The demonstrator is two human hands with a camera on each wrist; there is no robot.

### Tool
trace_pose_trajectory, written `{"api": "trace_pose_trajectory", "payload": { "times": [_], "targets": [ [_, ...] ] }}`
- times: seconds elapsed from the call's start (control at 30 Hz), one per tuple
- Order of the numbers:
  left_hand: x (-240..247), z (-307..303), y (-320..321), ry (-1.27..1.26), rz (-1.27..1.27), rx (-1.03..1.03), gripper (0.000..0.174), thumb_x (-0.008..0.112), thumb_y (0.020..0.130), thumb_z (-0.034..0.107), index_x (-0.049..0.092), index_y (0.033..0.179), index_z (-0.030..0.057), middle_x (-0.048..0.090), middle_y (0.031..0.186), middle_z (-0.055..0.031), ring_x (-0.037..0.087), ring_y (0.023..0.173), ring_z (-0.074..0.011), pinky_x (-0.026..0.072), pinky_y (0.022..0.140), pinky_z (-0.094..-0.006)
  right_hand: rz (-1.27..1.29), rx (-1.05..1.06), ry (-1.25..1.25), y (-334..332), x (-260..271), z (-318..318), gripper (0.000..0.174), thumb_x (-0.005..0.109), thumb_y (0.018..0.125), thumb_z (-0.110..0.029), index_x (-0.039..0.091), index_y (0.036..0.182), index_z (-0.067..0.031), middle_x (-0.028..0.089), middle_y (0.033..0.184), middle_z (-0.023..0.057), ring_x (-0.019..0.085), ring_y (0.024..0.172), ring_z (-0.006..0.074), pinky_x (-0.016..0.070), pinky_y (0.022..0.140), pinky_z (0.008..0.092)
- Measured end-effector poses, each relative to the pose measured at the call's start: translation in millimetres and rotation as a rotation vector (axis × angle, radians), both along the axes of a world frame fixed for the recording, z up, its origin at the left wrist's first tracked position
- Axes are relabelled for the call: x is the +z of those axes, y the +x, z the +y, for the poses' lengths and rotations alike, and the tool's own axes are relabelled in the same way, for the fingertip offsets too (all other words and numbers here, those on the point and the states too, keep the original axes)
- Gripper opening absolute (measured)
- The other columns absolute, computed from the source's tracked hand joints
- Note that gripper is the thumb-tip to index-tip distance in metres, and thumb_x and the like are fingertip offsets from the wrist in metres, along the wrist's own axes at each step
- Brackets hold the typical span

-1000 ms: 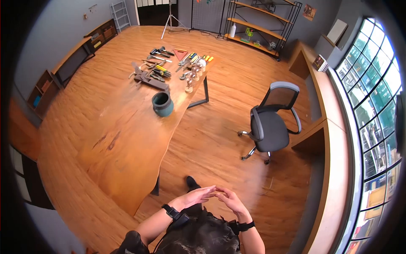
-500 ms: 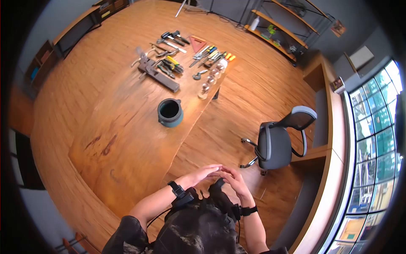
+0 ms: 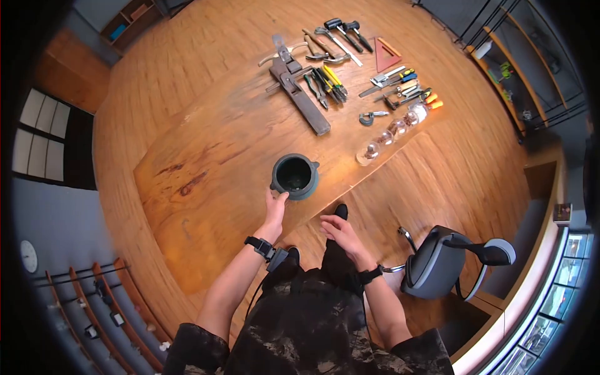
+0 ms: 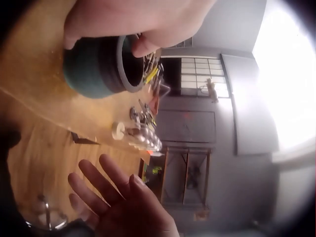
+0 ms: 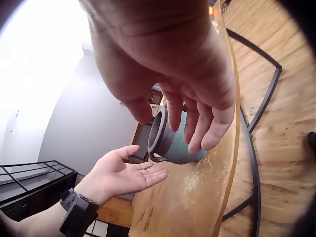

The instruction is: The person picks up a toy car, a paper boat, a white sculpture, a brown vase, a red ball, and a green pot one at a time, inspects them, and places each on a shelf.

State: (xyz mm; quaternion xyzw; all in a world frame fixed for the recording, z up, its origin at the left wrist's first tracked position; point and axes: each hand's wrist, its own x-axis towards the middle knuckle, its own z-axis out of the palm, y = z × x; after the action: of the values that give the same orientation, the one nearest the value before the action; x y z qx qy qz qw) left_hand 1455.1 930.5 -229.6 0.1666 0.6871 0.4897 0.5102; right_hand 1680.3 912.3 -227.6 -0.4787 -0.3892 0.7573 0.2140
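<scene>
A dark green pot [image 3: 310, 187] with a wide mouth and small lugs stands upright on the wooden table [image 3: 212, 231]. My left hand [image 3: 274, 215] is at its near side, fingers and thumb spread; in the left wrist view the hand [image 4: 143, 19] overlaps the pot [image 4: 86, 66], thumb near the rim. Whether it touches is unclear. In the right wrist view its palm [image 5: 123, 175] shows, fingers nearly straight. Off the table's edge, my right hand [image 3: 344, 236] hangs with relaxed fingers, holding nothing. It looms before the pot [image 5: 180, 148] in the right wrist view.
Beyond the pot lie a wooden plane [image 3: 306, 109], pliers [image 3: 328, 84], hammers [image 3: 340, 34], a red triangle [image 3: 386, 57] and several screwdrivers. Glass bulbs [image 3: 387, 137] line the table's right edge. An office chair [image 3: 437, 262] stands to the right.
The hands, fingertips together before, have come apart; my left hand has reached forward to the pot. The head view has turned left and down, with the table nearer.
</scene>
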Motion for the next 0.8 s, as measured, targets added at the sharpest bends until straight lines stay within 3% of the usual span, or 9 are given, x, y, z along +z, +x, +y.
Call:
{"api": "trace_pose_trajectory", "payload": {
  "times": [0.07,0.1,0.2,0.23,0.37,0.5,0.67,0.7,0.8],
  "targets": [
    [-31,14,-1,0.044,-0.006,0.055,0.059,0.062,0.087,0.016,0.036,0.138,0.0056,0.047,0.139,-0.0105,0.038,0.132,-0.025,0.0266,0.111,-0.0401,0.038,0.008,0.004,4,-13,34,0.032,0.059,0.098,-0.02,0.058,0.125,-0.0025,0.063,0.108,0.0023,0.061,0.094,0.0096,0.0491,0.083,0.0226],
    [-38,21,1,0.002,-0.003,0.107,0.056,0.063,0.087,0.014,0.036,0.136,0.0057,0.049,0.135,-0.0095,0.044,0.127,-0.0256,0.0334,0.106,-0.0406,0.054,0.002,0.044,8,-17,50,0.029,0.06,0.097,-0.018,0.059,0.122,-0.0011,0.064,0.104,0.0029,0.061,0.092,0.0093,0.0492,0.081,0.0226],
    [-53,33,0,-0.112,-0.014,0.233,0.058,0.064,0.087,0.012,0.035,0.137,0.0062,0.051,0.132,-0.009,0.051,0.119,-0.0236,0.0409,0.099,-0.041,0.09,-0.008,-0.019,17,-17,100,0.034,0.063,0.094,-0.019,0.059,0.119,0.0034,0.066,0.105,0.0087,0.062,0.096,0.0133,0.0501,0.085,0.027],
    [-33,40,8,-0.14,-0.017,0.292,0.058,0.064,0.089,0.012,0.034,0.138,0.0064,0.051,0.132,-0.0099,0.054,0.116,-0.0211,0.0458,0.094,-0.0398,0.028,0.046,0.044,18,-29,115,0.035,0.063,0.094,-0.02,0.059,0.12,0.0035,0.066,0.105,0.0091,0.062,0.097,0.0136,0.0501,0.086,0.0275],
    [-16,35,8,-0.104,-0.01,0.346,0.056,0.068,0.089,0.011,0.037,0.135,0.005,0.057,0.125,-0.0114,0.055,0.113,-0.0179,0.0466,0.09,-0.031,-0.102,0.237,0.233,9,-39,169,0.043,0.065,0.092,-0.028,0.058,0.122,0.0008,0.067,0.108,0.0137,0.064,0.098,0.0204,0.0504,0.088,0.032],
    [-14,30,-2,-0.077,0.049,0.208,0.055,0.073,0.087,0.015,0.041,0.131,0.0042,0.059,0.121,-0.0129,0.058,0.109,-0.0175,0.049,0.088,-0.0305,-0.155,0.389,0.299,-19,-13,207,0.05,0.067,0.091,-0.032,0.054,0.128,-0.0009,0.064,0.115,0.014,0.063,0.1,0.0198,0.0502,0.088,0.0333],
    [-6,32,-20,-0.08,0.134,-0.002,0.054,0.076,0.085,0.018,0.044,0.125,0.0027,0.06,0.113,-0.013,0.062,0.098,-0.0182,0.0525,0.085,-0.0321,-0.286,0.569,0.584,-49,-14,209,0.061,0.068,0.086,-0.044,0.053,0.128,-0.002,0.062,0.122,0.0191,0.063,0.106,0.0328,0.0492,0.091,0.0413],
    [-1,34,-22,-0.044,0.151,-0.013,0.051,0.078,0.083,0.019,0.047,0.119,0.0024,0.061,0.109,-0.0109,0.064,0.091,-0.0173,0.0531,0.079,-0.0305,-0.32,0.597,0.65,-52,-11,208,0.062,0.067,0.085,-0.047,0.054,0.127,-0.0024,0.062,0.122,0.02,0.062,0.109,0.0361,0.0483,0.093,0.0431],
    [16,38,-33,-0.129,0.238,-0.16,0.047,0.079,0.081,0.027,0.053,0.111,0.0017,0.063,0.101,-0.011,0.065,0.083,-0.0174,0.0525,0.074,-0.0303,-0.508,0.671,0.634,-57,-4,206,0.059,0.065,0.085,-0.048,0.056,0.122,-0.0018,0.065,0.115,0.0196,0.062,0.106,0.0374,0.0497,0.088,0.0439]
  ]
}}
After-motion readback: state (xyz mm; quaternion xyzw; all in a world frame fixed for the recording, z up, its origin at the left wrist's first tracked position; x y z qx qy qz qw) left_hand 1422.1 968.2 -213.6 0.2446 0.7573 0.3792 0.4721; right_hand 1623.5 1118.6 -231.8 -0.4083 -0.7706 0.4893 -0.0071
